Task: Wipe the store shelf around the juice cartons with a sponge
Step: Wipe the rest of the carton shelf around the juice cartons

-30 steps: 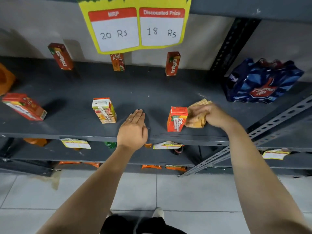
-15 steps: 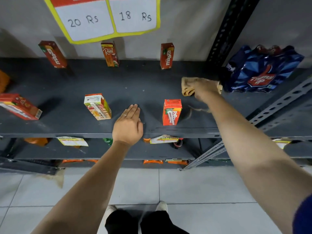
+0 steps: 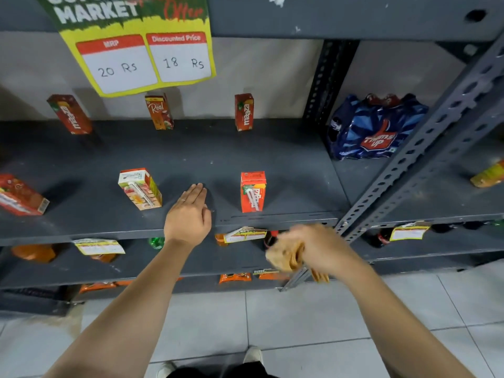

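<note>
While the right hand [image 3: 324, 252] clenches the sponge [image 3: 286, 257] off the shelf [image 3: 286, 170], wiping is paused. The left hand [image 3: 188, 216] rests flat, released; the cleaned extent cannot be judged.

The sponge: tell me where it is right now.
Head view, lower right of centre: the sponge is bunched in the right hand, off the shelf, in front of its front edge below the orange carton.

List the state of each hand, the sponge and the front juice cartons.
Left hand: flat, palm down on the shelf.
Right hand: off the shelf, closed on the sponge.
Sponge: crumpled, blurred.
Orange carton: upright.
White carton: standing, appears tilted.
</note>
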`<state>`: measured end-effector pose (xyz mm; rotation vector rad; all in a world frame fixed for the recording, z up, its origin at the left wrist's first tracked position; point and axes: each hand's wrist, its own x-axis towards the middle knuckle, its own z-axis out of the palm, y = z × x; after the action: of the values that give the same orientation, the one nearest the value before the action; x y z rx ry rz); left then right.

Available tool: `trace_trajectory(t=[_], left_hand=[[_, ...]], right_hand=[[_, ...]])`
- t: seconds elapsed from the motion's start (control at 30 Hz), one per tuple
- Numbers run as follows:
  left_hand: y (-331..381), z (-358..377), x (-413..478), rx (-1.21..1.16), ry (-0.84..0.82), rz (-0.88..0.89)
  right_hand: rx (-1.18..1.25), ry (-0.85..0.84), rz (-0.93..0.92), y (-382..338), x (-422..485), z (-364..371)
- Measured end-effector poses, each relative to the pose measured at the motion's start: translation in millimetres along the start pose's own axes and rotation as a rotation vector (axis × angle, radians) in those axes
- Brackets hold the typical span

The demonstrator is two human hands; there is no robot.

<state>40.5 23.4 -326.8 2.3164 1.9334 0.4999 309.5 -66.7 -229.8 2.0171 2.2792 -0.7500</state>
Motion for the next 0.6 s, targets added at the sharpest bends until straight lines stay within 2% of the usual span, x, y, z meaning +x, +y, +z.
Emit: trace_trajectory(t=[0.13, 0.2, 0.27, 0.33, 0.4, 0.47, 0.53, 0.6], left_hand=[[2, -1, 0, -0.001, -0.002, 0.006], [1, -1, 0, -0.001, 0.0, 0.004], [0, 0, 0, 0.003, 0.0, -0.001], [0, 0, -1, 0.004, -0.001, -0.006], [-1, 0, -1, 0.003, 0.001, -0.005], [0, -1, 0, 0.005, -0.008, -0.008], [1, -1, 0, 0.006, -0.006, -0.007], [1, -1, 0, 0.004, -0.007, 0.003]], right_hand=[[0.1, 0.364, 0.103, 13, 53, -54], [0.131, 0.471, 0.171, 23, 97, -73], [0.083, 0.476, 0.261, 36, 135, -75], [0.009, 0.38, 0.311, 46, 154, -60], [-0.024, 0.301, 0.338, 51, 156, -40], [-0.03, 0.306, 0.376, 50, 148, -24], [-0.083, 0.287, 0.369, 40, 127, -11], [-0.174, 0.26, 0.267, 27, 94, 8]])
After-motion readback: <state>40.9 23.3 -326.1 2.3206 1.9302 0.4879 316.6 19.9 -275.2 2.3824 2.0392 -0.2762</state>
